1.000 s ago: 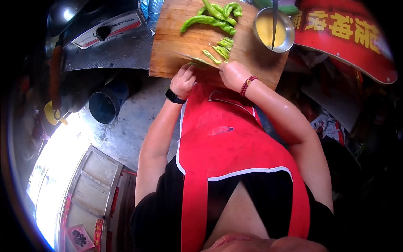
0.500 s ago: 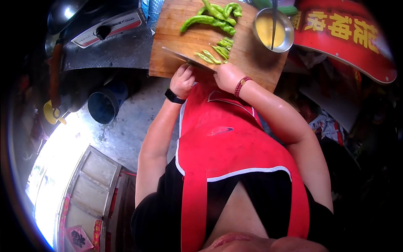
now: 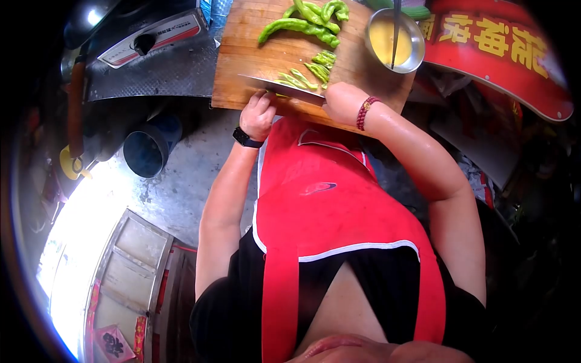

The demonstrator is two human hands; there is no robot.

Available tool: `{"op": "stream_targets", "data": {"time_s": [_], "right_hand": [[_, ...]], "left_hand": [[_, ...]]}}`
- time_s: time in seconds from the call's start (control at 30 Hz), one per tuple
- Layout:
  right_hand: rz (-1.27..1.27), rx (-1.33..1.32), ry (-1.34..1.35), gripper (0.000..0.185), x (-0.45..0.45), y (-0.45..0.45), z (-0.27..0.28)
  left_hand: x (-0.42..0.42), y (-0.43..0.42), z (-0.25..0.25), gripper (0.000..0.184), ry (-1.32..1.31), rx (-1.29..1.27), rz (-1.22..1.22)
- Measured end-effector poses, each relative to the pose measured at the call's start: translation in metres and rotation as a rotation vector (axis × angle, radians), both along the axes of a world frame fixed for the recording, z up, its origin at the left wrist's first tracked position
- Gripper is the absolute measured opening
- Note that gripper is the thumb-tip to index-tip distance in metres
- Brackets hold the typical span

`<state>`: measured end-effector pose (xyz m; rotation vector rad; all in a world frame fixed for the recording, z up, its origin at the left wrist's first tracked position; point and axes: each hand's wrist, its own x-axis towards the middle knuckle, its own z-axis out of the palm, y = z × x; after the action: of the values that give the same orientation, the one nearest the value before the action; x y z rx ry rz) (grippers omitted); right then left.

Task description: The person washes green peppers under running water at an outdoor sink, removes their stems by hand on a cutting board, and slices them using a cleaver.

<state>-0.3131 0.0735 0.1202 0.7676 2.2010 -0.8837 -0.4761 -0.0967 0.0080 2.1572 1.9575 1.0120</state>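
My right hand is closed round the handle of a kitchen knife, its blade reaching left over the near part of a wooden cutting board. By the blade's left part, my left hand has its fingers curled down at the board's near edge. A little green pepper shows at its fingertips, mostly hidden by the blade and fingers. Cut green pepper strips lie just beyond the knife, with more pepper pieces beside them. Farther up the board rest several whole green peppers.
A metal bowl of yellow liquid, with a utensil standing in it, sits at the board's right. Left of the board is a gas stove. A dark bucket stands on the floor. A red sign lies at the right.
My right hand and the knife have shifted right and slightly away from my body. My left hand has moved slightly left. More cut strips show beyond the blade.
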Motion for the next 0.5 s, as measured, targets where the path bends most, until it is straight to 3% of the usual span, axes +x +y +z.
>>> {"op": "stream_targets", "data": {"time_s": [0.17,0.5], "right_hand": [[-0.104,-0.015,0.086,0.024,-0.021,-0.026,-0.030],[-0.396,0.158,0.216,0.022,0.021,-0.017,-0.022]], "left_hand": [[0.000,0.002,0.004,0.015,-0.007,-0.008,0.002],[0.003,0.041,0.011,0.010,-0.026,0.008,-0.069]]}}
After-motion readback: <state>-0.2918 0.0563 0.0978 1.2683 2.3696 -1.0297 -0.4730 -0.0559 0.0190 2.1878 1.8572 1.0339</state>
